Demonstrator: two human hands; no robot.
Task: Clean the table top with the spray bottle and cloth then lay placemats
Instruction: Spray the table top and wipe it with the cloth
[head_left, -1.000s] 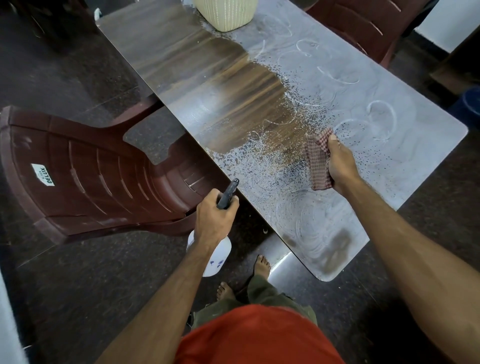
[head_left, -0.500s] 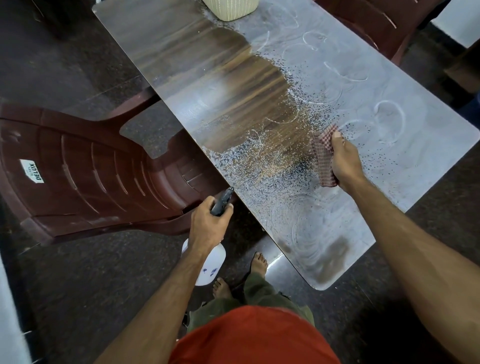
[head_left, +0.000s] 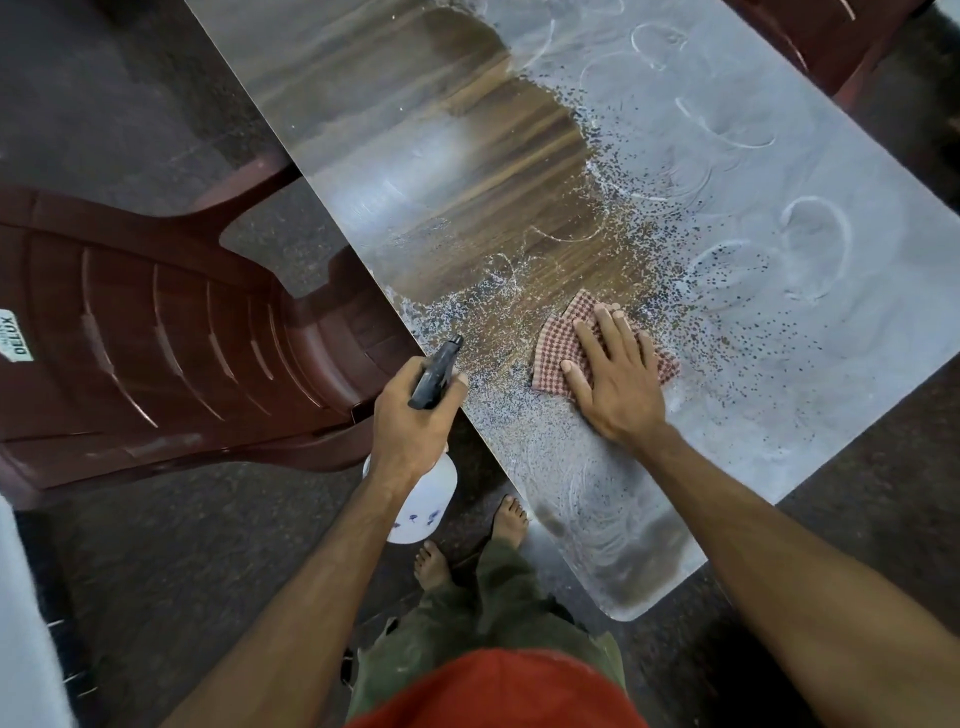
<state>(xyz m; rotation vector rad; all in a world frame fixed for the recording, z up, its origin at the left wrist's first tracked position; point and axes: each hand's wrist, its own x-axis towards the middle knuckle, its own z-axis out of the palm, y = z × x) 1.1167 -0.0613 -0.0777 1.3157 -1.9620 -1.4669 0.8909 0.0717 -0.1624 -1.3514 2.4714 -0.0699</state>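
Note:
The wooden table top (head_left: 426, 171) is dusty grey on the right and wiped brown in the middle, with spray droplets scattered between. My right hand (head_left: 613, 374) lies flat with straight fingers on the red checked cloth (head_left: 558, 340), pressing it onto the wet patch. My left hand (head_left: 415, 415) grips the spray bottle (head_left: 423, 506) beside the table's left edge; the black nozzle points over the table and the white body hangs below my fist.
A dark red plastic chair (head_left: 156, 332) stands close to the table's left edge. Another red chair (head_left: 836, 47) is at the far right. My bare feet (head_left: 509, 525) are on the dark floor by the near corner.
My right hand slid the cloth left and nearer across the droplets and now lies flat on it instead of bunching it. The left hand with the bottle rose closer to the table edge.

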